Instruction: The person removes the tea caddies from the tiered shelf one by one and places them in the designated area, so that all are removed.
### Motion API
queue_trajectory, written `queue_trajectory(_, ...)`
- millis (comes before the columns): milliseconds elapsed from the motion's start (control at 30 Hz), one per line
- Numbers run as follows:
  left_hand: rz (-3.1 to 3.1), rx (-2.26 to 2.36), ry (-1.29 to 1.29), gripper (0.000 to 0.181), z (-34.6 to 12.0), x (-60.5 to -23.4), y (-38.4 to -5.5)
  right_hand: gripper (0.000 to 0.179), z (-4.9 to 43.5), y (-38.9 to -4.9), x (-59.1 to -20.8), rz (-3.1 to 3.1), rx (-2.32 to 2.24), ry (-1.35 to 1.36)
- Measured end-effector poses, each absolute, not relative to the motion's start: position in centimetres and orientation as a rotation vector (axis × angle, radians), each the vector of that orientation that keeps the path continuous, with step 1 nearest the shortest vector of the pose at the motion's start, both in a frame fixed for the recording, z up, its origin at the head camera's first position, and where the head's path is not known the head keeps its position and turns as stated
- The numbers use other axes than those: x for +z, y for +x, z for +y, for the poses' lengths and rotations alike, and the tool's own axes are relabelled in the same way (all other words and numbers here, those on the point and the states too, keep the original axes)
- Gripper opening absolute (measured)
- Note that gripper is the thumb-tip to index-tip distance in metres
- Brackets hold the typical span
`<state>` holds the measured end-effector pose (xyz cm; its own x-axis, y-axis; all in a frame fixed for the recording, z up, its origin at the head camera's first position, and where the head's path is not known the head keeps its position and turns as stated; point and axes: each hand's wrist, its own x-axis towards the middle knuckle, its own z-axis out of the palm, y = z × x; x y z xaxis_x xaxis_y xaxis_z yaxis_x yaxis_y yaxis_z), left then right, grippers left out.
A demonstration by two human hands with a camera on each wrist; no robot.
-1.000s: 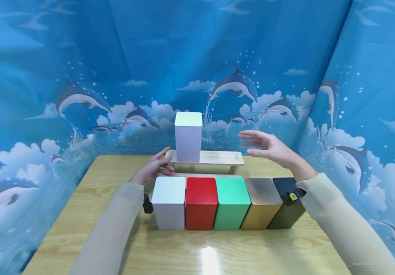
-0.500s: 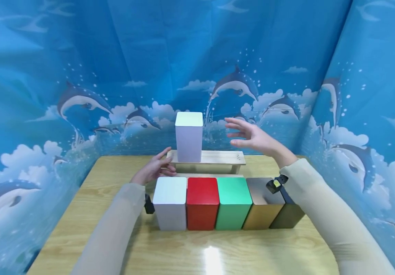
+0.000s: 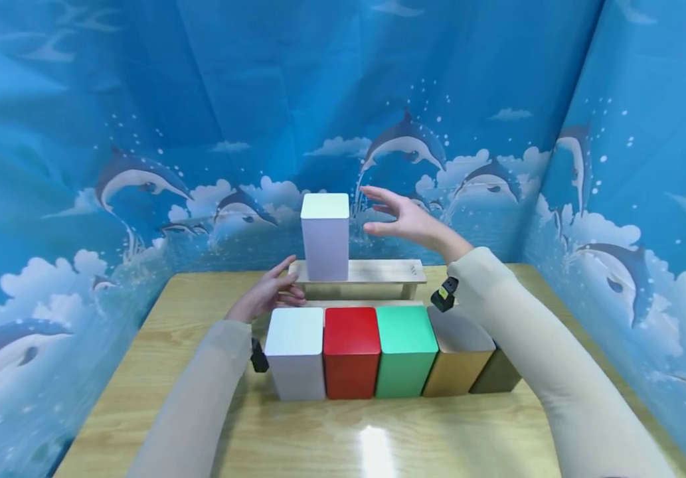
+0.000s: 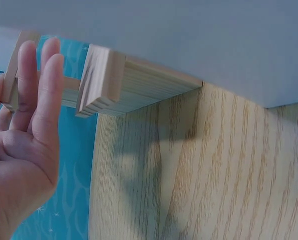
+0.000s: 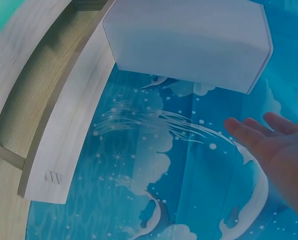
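A tall white box (image 3: 326,245) stands upright on the left part of the top plank of a small wooden step rack (image 3: 387,271). At the rack's left end, my left hand (image 3: 267,292) holds the top plank (image 4: 11,75) between thumb and fingers. To the right of the white box, my right hand (image 3: 411,222) is raised with fingers spread and slightly bent, apart from the box. The right wrist view shows the hand (image 5: 281,145) beside the white box (image 5: 188,40), with a gap between them and nothing in the fingers.
In front of the rack stand a second white box (image 3: 297,358), a red box (image 3: 351,355), a green box (image 3: 405,355), a bronze box (image 3: 459,355) and a dark box (image 3: 497,373) partly behind my right sleeve. A dolphin-print curtain (image 3: 271,119) surrounds the wooden table (image 3: 169,332).
My right hand has moved left and slightly up, closer to the white box on the rack. The left hand stays at the rack's end.
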<state>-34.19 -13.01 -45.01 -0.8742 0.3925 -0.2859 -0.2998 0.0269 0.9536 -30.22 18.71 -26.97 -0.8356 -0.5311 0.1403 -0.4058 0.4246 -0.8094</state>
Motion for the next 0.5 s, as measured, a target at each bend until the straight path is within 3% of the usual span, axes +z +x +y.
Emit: queue_trajectory(500, 1.795, 1.927, 0.123, 0.061, -13.0, -45.1, -34.2, 0.069, 15.4, -33.5, -27.9, 2.605, -1.39, -0.804)
